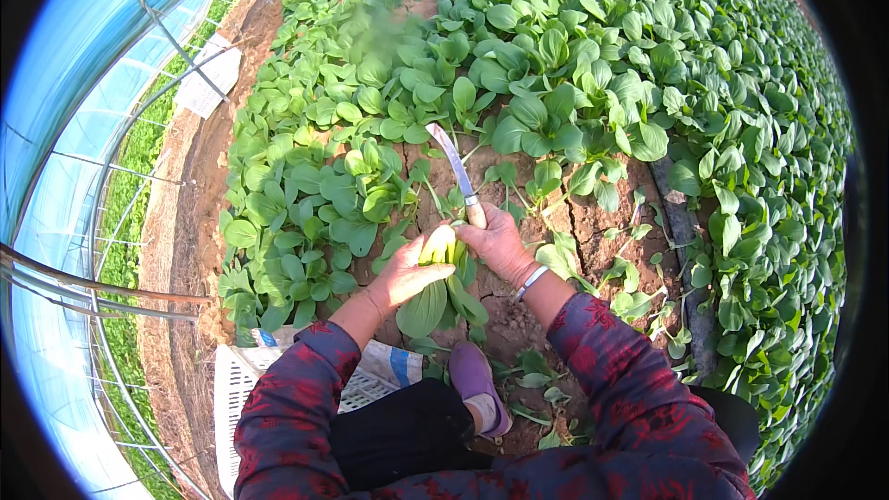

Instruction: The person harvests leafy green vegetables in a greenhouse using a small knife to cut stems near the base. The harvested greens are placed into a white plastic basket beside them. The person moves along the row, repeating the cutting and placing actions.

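Observation:
My left hand [411, 269] holds a head of bok choy [436, 285], its pale base pointing up and its leaves hanging down. In my right hand [496, 239] is a knife [451, 161] with a light handle, its curved blade pointing away from me. The thumb and fingers of my right hand touch the base of the bok choy. Rows of growing bok choy [340, 187] stand just beyond and to the left of both hands. Cut or loose leaves [628, 305] lie on the cracked soil at the right.
A white plastic crate [233, 389] with a woven sack [389, 361] stands by my left knee. A black hose or strip [684, 257] runs along the soil at the right. Metal greenhouse poles [111, 292] curve along the left, and a pale perforated crate [212, 76] lies farther back.

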The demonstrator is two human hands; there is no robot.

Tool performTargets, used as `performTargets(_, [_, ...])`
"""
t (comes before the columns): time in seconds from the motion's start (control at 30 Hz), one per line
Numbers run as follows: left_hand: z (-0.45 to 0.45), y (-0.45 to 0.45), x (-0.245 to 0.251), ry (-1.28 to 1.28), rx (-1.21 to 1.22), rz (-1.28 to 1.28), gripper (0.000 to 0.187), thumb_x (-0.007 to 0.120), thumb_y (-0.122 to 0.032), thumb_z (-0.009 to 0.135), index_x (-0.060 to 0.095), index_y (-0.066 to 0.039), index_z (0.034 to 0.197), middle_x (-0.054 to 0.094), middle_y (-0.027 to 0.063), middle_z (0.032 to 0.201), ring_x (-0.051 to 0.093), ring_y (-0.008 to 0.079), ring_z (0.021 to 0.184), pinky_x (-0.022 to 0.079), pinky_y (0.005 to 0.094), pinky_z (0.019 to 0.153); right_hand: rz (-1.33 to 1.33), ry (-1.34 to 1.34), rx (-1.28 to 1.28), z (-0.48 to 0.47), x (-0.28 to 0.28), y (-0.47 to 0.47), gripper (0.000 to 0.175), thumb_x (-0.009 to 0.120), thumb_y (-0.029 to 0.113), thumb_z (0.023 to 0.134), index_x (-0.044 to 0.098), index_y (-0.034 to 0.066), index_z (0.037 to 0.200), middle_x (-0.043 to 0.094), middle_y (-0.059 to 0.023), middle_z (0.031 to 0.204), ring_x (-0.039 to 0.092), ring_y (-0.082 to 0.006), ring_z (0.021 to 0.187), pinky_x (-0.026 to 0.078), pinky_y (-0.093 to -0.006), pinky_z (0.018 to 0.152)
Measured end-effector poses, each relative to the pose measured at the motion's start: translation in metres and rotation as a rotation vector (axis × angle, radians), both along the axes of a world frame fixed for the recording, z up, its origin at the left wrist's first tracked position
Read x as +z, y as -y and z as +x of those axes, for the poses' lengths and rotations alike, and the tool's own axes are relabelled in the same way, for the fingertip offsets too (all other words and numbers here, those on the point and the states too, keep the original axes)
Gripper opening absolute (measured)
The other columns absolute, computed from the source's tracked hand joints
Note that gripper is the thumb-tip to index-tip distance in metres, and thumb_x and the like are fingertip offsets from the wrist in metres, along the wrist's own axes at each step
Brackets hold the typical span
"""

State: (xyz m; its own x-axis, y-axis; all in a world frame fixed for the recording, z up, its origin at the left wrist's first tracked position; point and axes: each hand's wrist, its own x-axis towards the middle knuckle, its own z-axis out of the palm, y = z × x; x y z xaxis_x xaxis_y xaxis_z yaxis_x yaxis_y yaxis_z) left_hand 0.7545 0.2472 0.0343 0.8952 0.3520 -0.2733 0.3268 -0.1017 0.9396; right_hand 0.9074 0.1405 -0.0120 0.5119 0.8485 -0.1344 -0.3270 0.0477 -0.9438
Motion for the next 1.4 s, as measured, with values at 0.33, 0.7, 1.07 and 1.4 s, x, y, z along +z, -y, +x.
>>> performTargets(0.33, [-0.01, -0.003, -0.049, -0.251, 0.201, -0.368, 0.039, 0.069, -0.004, 0.074, 0.059, -0.005, 0.112, 0.063, 0.0005, 0.098, 0.059, 0.0124, 0.089, 0.047, 0.0289, 0.083, -0.229, 0.022, 0.013, 0.016, -0.039, -0.002, 0.016, 0.065, 0.013, 0.085, 0.054, 0.0022, 0.09, 0.052, 0.0005, 0.064, 0.049, -0.0079, 0.045, 0.045, -0.0236, 0.044])
performTargets(0.7, [-0.02, -0.014, -0.076, -0.212, 0.151, -0.466, 0.041, 0.068, -0.005, 0.075, 0.058, -0.004, 0.115, 0.065, 0.0054, 0.104, 0.06, 0.014, 0.094, 0.047, 0.0298, 0.085, -0.314, -0.121, 0.472, 0.011, -0.054, -0.014, 0.021, 0.071, 0.019, 0.08, 0.057, 0.0027, 0.079, 0.053, -0.0008, 0.056, 0.049, -0.0082, 0.042, 0.037, -0.0231, 0.038])
performTargets(1.07, [-0.047, -0.042, -0.09, -0.242, 0.261, -0.295, 0.045, 0.069, -0.007, 0.075, 0.057, -0.005, 0.118, 0.062, 0.0013, 0.095, 0.058, 0.0119, 0.088, 0.046, 0.0278, 0.082, -0.32, 0.555, 0.206, 0.02, -0.08, -0.014, 0.026, 0.068, 0.027, 0.082, 0.055, 0.0048, 0.088, 0.059, -0.0084, 0.064, 0.06, -0.0243, 0.057, 0.047, -0.0357, 0.052])
performTargets(1.4, [-0.038, -0.035, -0.083, -0.244, 0.298, -0.589, 0.046, 0.067, -0.008, 0.075, 0.058, -0.007, 0.12, 0.059, 0.0015, 0.092, 0.057, 0.0122, 0.083, 0.047, 0.0271, 0.076, -0.162, 1.053, 0.227, -0.003, -0.086, -0.006, 0.021, 0.067, 0.027, 0.079, 0.056, 0.0103, 0.086, 0.062, -0.0117, 0.077, 0.063, -0.0327, 0.071, 0.05, -0.0427, 0.06])
